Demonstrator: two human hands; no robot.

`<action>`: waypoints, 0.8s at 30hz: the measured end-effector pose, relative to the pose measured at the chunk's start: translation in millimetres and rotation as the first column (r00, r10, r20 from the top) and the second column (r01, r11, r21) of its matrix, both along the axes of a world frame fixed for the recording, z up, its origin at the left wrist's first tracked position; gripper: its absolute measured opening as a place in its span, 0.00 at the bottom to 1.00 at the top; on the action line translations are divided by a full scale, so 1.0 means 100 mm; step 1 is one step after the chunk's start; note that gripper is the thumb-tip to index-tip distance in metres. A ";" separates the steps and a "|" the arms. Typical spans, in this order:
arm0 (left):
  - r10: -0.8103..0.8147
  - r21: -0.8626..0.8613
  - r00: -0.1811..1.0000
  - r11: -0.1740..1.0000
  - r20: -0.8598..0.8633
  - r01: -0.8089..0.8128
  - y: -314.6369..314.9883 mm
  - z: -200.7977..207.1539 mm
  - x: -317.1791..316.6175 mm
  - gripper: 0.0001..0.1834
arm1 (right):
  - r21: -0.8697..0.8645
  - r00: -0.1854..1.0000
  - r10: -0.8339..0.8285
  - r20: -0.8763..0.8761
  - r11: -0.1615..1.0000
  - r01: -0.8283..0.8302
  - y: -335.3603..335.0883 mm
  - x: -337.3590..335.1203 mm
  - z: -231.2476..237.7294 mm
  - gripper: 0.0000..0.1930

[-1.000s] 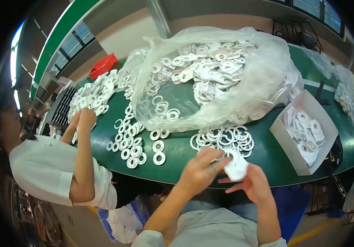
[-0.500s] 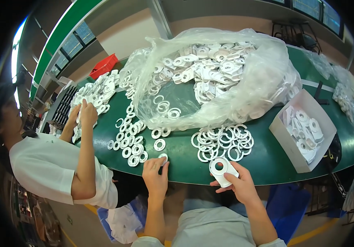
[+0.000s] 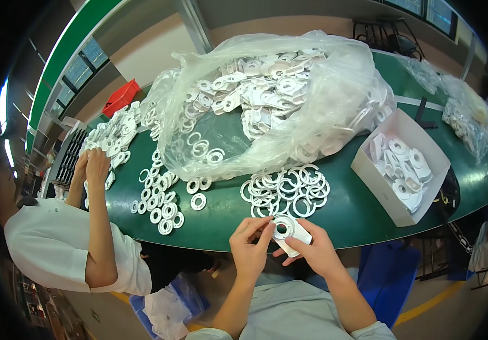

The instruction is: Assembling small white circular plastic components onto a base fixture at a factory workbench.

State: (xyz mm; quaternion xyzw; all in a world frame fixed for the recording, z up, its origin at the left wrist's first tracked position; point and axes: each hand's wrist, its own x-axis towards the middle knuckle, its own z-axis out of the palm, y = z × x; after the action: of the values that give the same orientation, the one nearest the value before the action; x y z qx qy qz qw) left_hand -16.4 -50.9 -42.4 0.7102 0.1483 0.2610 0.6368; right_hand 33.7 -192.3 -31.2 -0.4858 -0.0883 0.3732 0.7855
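My right hand (image 3: 319, 252) grips a white plastic plate (image 3: 300, 233) with a round hole, thumb on its face and fingers beneath. My left hand (image 3: 249, 245) is closed in a pinch at the plate's left side, around a small white ring (image 3: 277, 220) that lies against the hole. Its fingertips partly hide the ring, so I cannot tell whether it is seated. Just beyond my hands is a pile of thin, large white rings (image 3: 295, 184). Thicker small white rings (image 3: 167, 211) are scattered to the left, with a lone one (image 3: 198, 202) nearer the middle.
A big clear plastic bag (image 3: 334, 133) full of white plates covers the back of the green table (image 3: 221, 224). At right stands a white box (image 3: 388, 190) holding more plates. A co-worker (image 3: 68, 238) handles white parts at left, near a red bin (image 3: 121, 97).
My left hand has carried the small ring rightward from near the scattered rings to the plate. My right hand still holds the plate. The whole view has shifted slightly.
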 end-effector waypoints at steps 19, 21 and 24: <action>-0.275 0.879 0.961 0.452 -0.025 0.152 0.41 0.25 0.81 0.11 | -0.075 0.971 -0.221 0.090 0.971 0.228 -0.33 0.03 -0.01 0.13; -0.404 0.881 0.913 0.410 -0.056 0.236 0.50 0.21 0.91 0.12 | -0.053 0.972 -0.220 0.087 0.973 0.225 -0.33 0.04 -0.02 0.13; -0.440 0.646 0.895 0.663 -0.073 0.379 0.61 0.23 0.93 0.14 | -0.049 0.977 -0.204 0.062 0.977 0.207 -0.33 0.04 -0.03 0.12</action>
State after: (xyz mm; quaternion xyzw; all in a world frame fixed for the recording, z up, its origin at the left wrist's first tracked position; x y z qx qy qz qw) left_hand 76.2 9.7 -19.4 0.8871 -0.1427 0.1773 0.4015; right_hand 37.8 -225.5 -34.3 -0.5244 -0.0495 0.2781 0.8033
